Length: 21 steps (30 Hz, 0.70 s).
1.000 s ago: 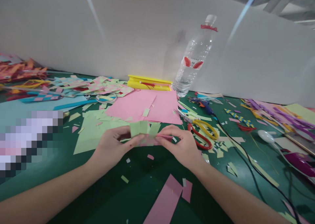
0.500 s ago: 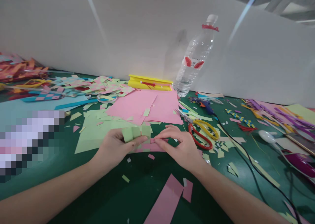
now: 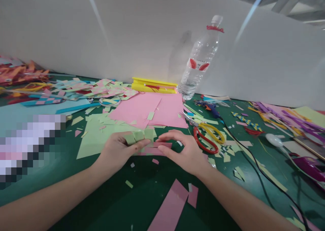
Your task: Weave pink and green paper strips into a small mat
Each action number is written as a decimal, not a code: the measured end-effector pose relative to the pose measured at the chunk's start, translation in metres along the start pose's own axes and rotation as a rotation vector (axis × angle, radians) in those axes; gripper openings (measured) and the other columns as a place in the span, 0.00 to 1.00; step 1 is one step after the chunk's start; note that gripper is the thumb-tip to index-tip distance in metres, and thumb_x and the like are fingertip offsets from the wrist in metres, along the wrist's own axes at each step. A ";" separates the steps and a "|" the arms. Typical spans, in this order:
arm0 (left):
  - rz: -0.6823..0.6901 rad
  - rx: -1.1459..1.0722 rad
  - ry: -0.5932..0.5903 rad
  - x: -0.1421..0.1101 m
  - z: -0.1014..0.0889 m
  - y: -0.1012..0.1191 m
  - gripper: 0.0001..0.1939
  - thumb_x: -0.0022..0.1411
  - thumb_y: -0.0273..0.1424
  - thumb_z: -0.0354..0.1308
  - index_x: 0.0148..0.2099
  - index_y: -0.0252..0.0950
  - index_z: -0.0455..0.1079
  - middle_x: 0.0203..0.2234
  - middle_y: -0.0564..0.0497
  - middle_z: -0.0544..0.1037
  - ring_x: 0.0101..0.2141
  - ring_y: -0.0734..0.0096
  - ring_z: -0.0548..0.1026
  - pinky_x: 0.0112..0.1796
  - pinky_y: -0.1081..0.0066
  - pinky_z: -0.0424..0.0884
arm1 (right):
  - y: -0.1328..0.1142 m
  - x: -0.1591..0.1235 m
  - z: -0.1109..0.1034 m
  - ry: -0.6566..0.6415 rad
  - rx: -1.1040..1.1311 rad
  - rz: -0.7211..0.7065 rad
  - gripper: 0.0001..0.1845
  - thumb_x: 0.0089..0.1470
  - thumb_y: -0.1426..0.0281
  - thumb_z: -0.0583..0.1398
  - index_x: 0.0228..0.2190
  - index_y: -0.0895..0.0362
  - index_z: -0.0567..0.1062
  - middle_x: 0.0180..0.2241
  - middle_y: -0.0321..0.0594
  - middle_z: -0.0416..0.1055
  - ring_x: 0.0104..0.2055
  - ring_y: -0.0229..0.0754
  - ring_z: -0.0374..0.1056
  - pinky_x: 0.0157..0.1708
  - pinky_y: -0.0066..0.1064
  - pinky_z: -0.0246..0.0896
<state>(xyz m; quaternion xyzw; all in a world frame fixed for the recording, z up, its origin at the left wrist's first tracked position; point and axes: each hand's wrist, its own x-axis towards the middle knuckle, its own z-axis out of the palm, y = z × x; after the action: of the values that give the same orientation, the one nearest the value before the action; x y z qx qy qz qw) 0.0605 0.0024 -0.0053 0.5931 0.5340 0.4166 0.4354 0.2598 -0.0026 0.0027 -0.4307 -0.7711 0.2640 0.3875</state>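
My left hand (image 3: 115, 149) pinches a small weave of light green and pink paper strips (image 3: 149, 134) between thumb and fingers. The green ends stand up and bend over at the top, while pink strip ends (image 3: 154, 150) stick out to the right. Beside those ends is my right hand (image 3: 185, 149), its thumb and fingers apart around the pink tips. Whether the thumb touches a strip, I cannot tell. Part of the weave is hidden behind my left thumb. Below lie a long pink strip (image 3: 167, 204) and a small pink scrap (image 3: 193, 196) on the green table (image 3: 106, 197).
Red-and-yellow-handled scissors (image 3: 212, 132) lie right of my right hand. Behind are pink sheets (image 3: 170, 111), a light green sheet (image 3: 88, 139) and a tilted plastic bottle (image 3: 199, 55). A blue glue gun (image 3: 212, 109) trails a black cord. Paper scraps litter the table.
My right thumb and fingers have parted from the pink strip they were pinching. My left hand keeps its grip; the green ends have shifted left and now stand lower.
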 end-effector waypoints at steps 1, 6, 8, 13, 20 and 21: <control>0.004 0.005 -0.001 0.000 0.000 -0.001 0.11 0.48 0.41 0.65 0.25 0.39 0.77 0.21 0.52 0.80 0.24 0.65 0.77 0.23 0.72 0.73 | 0.000 0.000 0.000 -0.015 -0.010 0.032 0.07 0.49 0.67 0.65 0.34 0.52 0.78 0.36 0.35 0.78 0.39 0.42 0.73 0.43 0.35 0.66; 0.002 0.020 -0.013 -0.001 -0.001 -0.002 0.12 0.49 0.42 0.63 0.26 0.38 0.76 0.21 0.52 0.79 0.23 0.67 0.74 0.23 0.72 0.71 | 0.001 0.000 0.000 -0.106 -0.067 0.041 0.04 0.52 0.66 0.63 0.30 0.53 0.78 0.32 0.34 0.77 0.35 0.40 0.71 0.35 0.31 0.64; 0.011 0.061 0.014 -0.001 -0.002 -0.001 0.14 0.49 0.43 0.63 0.23 0.38 0.74 0.17 0.53 0.75 0.20 0.69 0.71 0.20 0.73 0.68 | 0.001 0.001 0.000 -0.140 -0.071 0.051 0.05 0.54 0.69 0.62 0.29 0.54 0.79 0.30 0.34 0.77 0.32 0.38 0.70 0.33 0.30 0.62; 0.024 0.142 0.023 0.000 -0.003 -0.001 0.19 0.50 0.45 0.62 0.17 0.37 0.67 0.12 0.55 0.67 0.17 0.72 0.65 0.18 0.74 0.62 | 0.001 0.003 -0.001 -0.155 -0.077 0.077 0.07 0.55 0.68 0.61 0.28 0.54 0.78 0.28 0.32 0.76 0.30 0.37 0.70 0.30 0.28 0.61; 0.019 0.080 -0.022 0.001 -0.001 -0.004 0.17 0.49 0.45 0.61 0.19 0.37 0.69 0.14 0.55 0.69 0.18 0.73 0.65 0.19 0.75 0.63 | 0.001 0.000 0.000 -0.090 0.013 0.093 0.09 0.52 0.64 0.63 0.36 0.53 0.78 0.37 0.34 0.78 0.39 0.38 0.73 0.39 0.28 0.66; 0.024 0.081 -0.034 0.001 -0.001 -0.003 0.18 0.49 0.45 0.61 0.18 0.37 0.66 0.13 0.56 0.67 0.17 0.74 0.63 0.19 0.75 0.62 | 0.001 0.000 0.001 -0.079 0.020 0.085 0.08 0.53 0.65 0.62 0.35 0.53 0.78 0.36 0.34 0.79 0.38 0.38 0.73 0.38 0.27 0.66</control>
<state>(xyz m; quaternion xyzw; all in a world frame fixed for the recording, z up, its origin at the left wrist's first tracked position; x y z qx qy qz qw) 0.0591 0.0032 -0.0080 0.6234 0.5360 0.3897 0.4149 0.2598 -0.0025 0.0016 -0.4483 -0.7642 0.3045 0.3497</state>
